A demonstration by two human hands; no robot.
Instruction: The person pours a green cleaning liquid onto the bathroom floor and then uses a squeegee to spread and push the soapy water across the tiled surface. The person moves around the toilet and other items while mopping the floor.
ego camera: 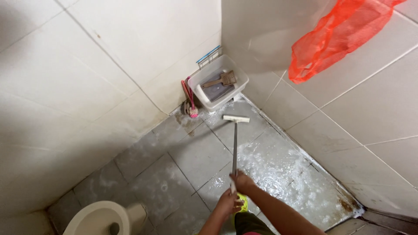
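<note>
Below the head camera, on a wet, soapy grey tile floor (183, 161), I see both hands wrapped around the near end of a long-handled scrubber (235, 143). My right hand (243, 182) is clamped higher on the shaft, fingers closed over it; my left hand (228, 202) grips just below, nearer my body, also closed on the handle. The shaft runs almost straight away from me, toward the far corner, and ends in a white brush head (236, 118) lying crosswise on the floor. That head sits well ahead of both hands, just short of a white plastic tub (198, 85) pushed into the corner, with a brown scoop (223, 79) inside. A pink brush (190, 104) leans on the wall just left of the tub. An orange mesh bag (335, 39) hangs upper right, and a toilet bowl (98, 219) shows lower left.
</note>
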